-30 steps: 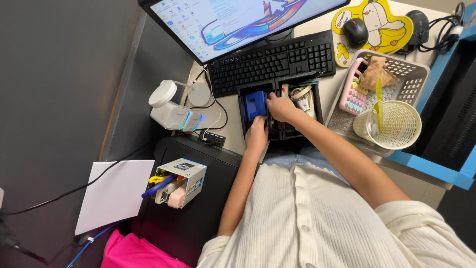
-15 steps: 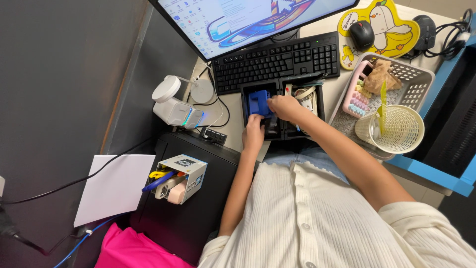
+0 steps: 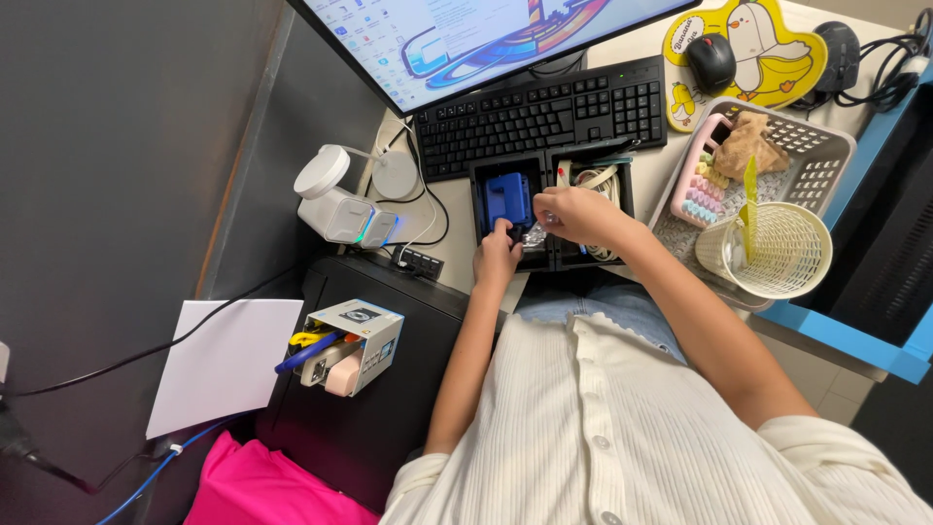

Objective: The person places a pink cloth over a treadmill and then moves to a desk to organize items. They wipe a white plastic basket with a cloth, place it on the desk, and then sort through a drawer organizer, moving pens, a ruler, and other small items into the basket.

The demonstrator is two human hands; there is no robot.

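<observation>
Presently, the left hand (image 3: pixel 498 255) grip presses fingertips against a blue plastic block (image 3: pixel 508 197) in the black two-compartment tray (image 3: pixel 546 161) (left compartment); the right hand (image 3: pixel 573 212), beside it, pinches a small item too unclear to identify.

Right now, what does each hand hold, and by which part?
The left hand touches the blue plastic box at its lower edge. The right hand pinches something small; what it is cannot be told.
</observation>
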